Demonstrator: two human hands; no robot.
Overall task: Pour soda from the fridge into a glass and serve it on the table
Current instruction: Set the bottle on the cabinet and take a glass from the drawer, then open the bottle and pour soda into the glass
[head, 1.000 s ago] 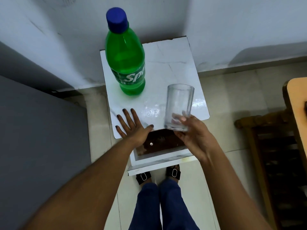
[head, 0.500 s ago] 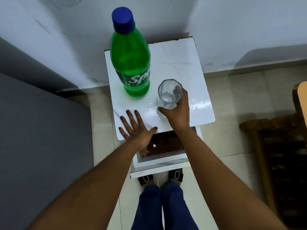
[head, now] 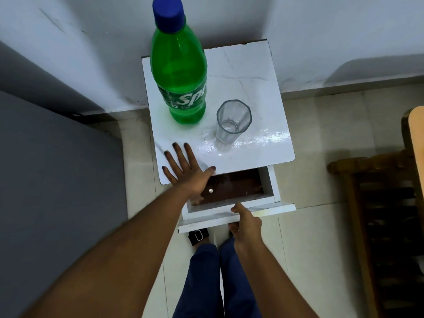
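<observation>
Standing over an open drawer, glass and bottle on the desk

Standing closest to the camera are two legs in dark blue trousers (head: 206,283), with a black strapped sandal (head: 198,235) showing on the pale tiled floor (head: 321,226) beneath them. Just above, the right hand (head: 246,226) sits at the white front panel of the pulled-out drawer (head: 229,216); its thumb lies on the panel's upper edge and its fingers curl down around the front, so it grips the panel. The drawer's brown inside is bare apart from a small round metal stud (head: 210,191) near the left end.

Beyond the drawer, the left hand (head: 187,172) rests flat on the near left corner of the small white marble-patterned desk (head: 270,148), fingers straight and spread wide, thumb stretched toward the drawer opening, holding nothing.

Farther along the glossy top, the clear faceted drinking glass (head: 232,121) stands upright and empty, right of the middle, untouched by either hand. Just beside it, to the left and slightly farther back, the green plastic soda bottle (head: 180,72) stands upright with its blue screw cap (head: 169,13) on; the two stand close, but whether they touch cannot be told.

To the left a flat grey surface (head: 57,180) fills the frame's side. At the right edge stands dark brown wooden furniture (head: 378,203) with a lighter tan top. Farthest back, the white wall (head: 321,31) forms a corner behind the desk.
</observation>
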